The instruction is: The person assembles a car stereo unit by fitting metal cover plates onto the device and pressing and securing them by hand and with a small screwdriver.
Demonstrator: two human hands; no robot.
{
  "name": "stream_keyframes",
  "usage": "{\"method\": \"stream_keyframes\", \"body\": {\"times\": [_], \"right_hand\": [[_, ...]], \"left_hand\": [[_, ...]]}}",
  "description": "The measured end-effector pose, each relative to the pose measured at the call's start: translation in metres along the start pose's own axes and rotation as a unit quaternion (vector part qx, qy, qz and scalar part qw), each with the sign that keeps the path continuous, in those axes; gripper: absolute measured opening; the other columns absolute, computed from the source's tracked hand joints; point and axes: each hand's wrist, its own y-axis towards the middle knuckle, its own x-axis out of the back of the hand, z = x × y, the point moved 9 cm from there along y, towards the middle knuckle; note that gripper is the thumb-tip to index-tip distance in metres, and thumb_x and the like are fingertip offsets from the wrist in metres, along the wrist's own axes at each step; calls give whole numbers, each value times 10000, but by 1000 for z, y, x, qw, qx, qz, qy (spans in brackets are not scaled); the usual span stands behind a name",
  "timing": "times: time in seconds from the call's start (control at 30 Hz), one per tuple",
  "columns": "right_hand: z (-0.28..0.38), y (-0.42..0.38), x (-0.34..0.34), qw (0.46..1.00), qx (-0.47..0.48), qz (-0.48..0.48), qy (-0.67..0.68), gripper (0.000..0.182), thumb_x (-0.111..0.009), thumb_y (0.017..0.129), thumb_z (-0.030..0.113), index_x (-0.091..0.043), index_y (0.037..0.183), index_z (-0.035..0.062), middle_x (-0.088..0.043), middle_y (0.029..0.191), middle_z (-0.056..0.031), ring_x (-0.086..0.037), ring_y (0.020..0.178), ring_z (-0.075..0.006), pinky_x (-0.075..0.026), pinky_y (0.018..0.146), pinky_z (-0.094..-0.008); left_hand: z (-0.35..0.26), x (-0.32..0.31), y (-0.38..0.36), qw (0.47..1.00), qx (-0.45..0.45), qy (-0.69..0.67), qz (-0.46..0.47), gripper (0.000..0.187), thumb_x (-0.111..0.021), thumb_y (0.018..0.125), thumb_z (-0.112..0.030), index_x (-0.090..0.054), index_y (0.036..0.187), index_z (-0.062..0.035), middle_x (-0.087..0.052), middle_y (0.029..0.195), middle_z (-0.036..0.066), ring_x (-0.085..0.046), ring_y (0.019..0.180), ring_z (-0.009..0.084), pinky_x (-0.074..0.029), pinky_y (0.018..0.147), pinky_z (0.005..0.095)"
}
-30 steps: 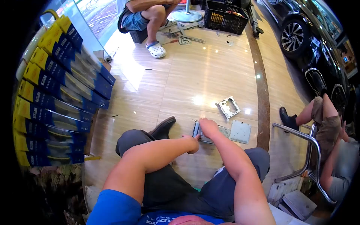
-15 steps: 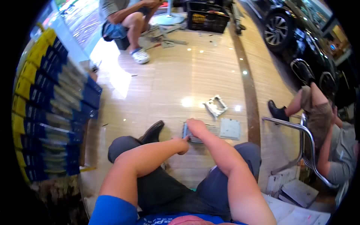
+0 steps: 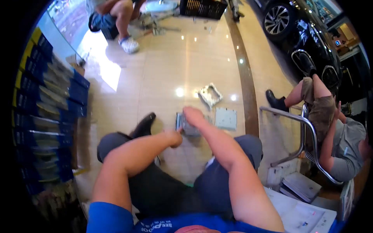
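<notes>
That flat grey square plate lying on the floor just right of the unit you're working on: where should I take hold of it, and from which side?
Probably by the near edge of the grey square plate, coming from above on the right hand side. It lies flat on the floor, so only its rim can be pinched, and its left edge sits close to the metal unit.

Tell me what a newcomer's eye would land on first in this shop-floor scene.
First, the two bare forearms reaching down at centre: the right hand rests on a grey metal unit on the shiny tan floor, the left hand at its near edge. Next, the rack of blue and yellow packages along the left, and the black car at top right.
</notes>
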Motion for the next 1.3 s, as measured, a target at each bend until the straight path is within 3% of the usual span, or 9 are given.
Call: {"method": "stream_keyframes", "body": {"times": [0.03,0.07,0.17,0.43,0.53,0.73,0.8,1.07,1.3], "right_hand": [[-5,0,3,1000,-13,-6,12,182,-544,853,85,-653,989,32,-680,1025,-219,-665,967,-392,-544,803,-492],[-8,1,4,999,-18,-7,45,175,-559,839,62,-653,984,34,-678,1029,-222,-661,961,-395,-535,812,-492],[-13,-3,9,996,-53,-5,73,159,-582,893,163,-646,951,29,-673,977,-213,-643,952,-388,-508,819,-482],[-2,0,7,995,-17,-12,101,178,-608,911,198,-654,966,35,-680,969,-197,-639,961,-376,-501,846,-464],[4,1,1,998,-10,13,65,168,-589,917,184,-655,985,46,-684,1001,-195,-653,967,-368,-514,846,-471],[15,1,-1,999,19,34,14,164,-579,902,170,-650,973,39,-681,1010,-199,-663,972,-367,-536,825,-467],[17,0,-1,999,29,33,-2,159,-574,891,146,-648,980,38,-679,1015,-202,-665,975,-368,-542,820,-467],[22,1,-5,997,46,31,-44,153,-570,921,173,-625,988,46,-658,996,-187,-654,951,-366,-527,801,-464],[28,0,-2,995,70,25,-67,180,-521,874,79,-631,1011,36,-674,1024,-198,-687,941,-354,-565,776,-453]], "left_hand": [[-1,2,-4,1000,4,8,-6,491,-639,885,-203,-580,1371,-156,-213,1618,158,-616,1188,328,-529,911,490],[0,-11,15,999,6,-6,36,816,-688,876,-209,-252,1563,-143,-238,1627,71,-582,1214,365,-462,956,597],[-3,-3,2,999,7,-38,35,699,-673,874,-172,-392,1513,-202,16,1666,35,-505,1305,385,-431,997,603],[-6,9,-19,997,-1,-27,66,710,-684,857,-170,-401,1508,-196,6,1665,34,-471,1334,398,-391,1036,637],[-3,6,-15,998,9,-37,58,594,-682,822,-105,-554,1399,-167,-3,1664,85,-487,1329,379,-454,954,599],[-5,15,-29,998,-15,-48,49,636,-701,808,-105,-533,1418,-168,-11,1664,80,-470,1343,382,-415,1000,633],[-4,12,-28,998,-2,-30,60,743,-692,847,-227,-377,1519,-211,-21,1665,17,-422,1378,381,-369,1060,644],[-5,12,-26,998,-6,-30,63,730,-685,853,-228,-381,1517,-218,-17,1664,20,-405,1391,376,-372,1058,644],[-5,11,-28,997,-5,-31,74,758,-682,854,-217,-345,1533,-221,-20,1665,6,-395,1397,377,-368,1064,640]]}}
